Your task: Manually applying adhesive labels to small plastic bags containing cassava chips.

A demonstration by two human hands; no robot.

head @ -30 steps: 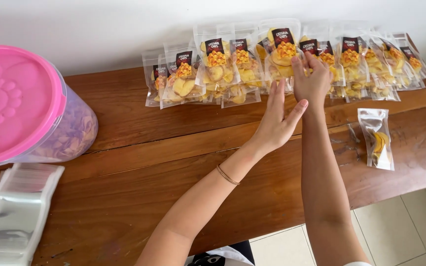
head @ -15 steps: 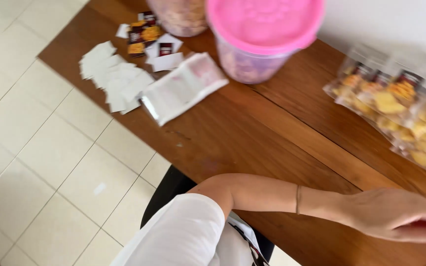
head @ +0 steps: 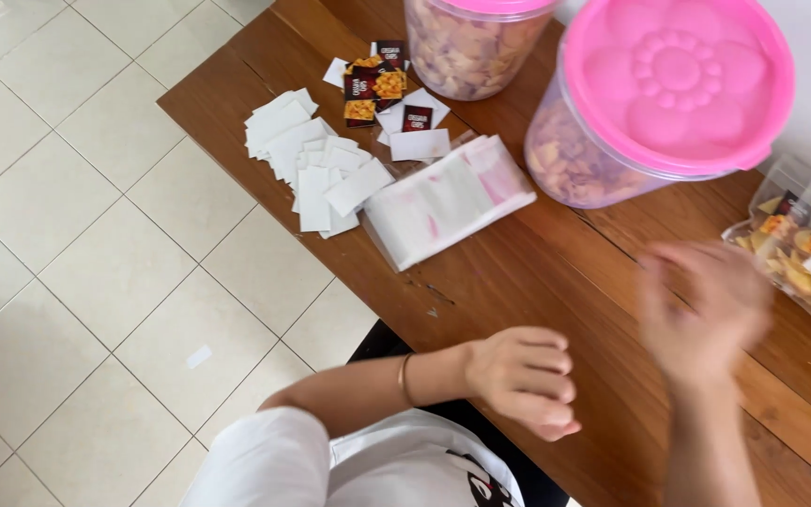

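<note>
Left hand (head: 523,380) curled into a loose fist, knuckles up, at the near edge of the wooden table (head: 556,282); nothing visibly gripped, though the palm side is hidden. Thin bangle at that wrist.

Right hand (head: 706,305) blurred by motion, fingers seemingly spread and relaxed, raised above the tabletop; holding anything or not, cannot tell for sure, but nothing shows between the fingers.

Nearest item to the right hand: filled clear snack packets (head: 804,258) just beyond and to its right, yellow-orange chips inside, dark label cards at their tops. Close beside the fingertips, not seen touching.

Stack of empty clear plastic bags (head: 443,202) beyond the left hand, up and slightly left of it, well apart from both hands. Long axis slanted, running from near-left to far-right across the table. Left hand clearly the nearer one; right hand would have to cross over.

Further left of that stack: scattered white paper slips (head: 316,169), and beyond them a few dark printed label cards (head: 373,89).

Directly beyond the gap between the hands: large clear tub with pink lid (head: 673,80), snacks visible through the wall. Second clear tub (head: 471,42), also full of snacks, to its left at the far edge.

Pale tiled floor (head: 77,253) left of the left arm.
</note>
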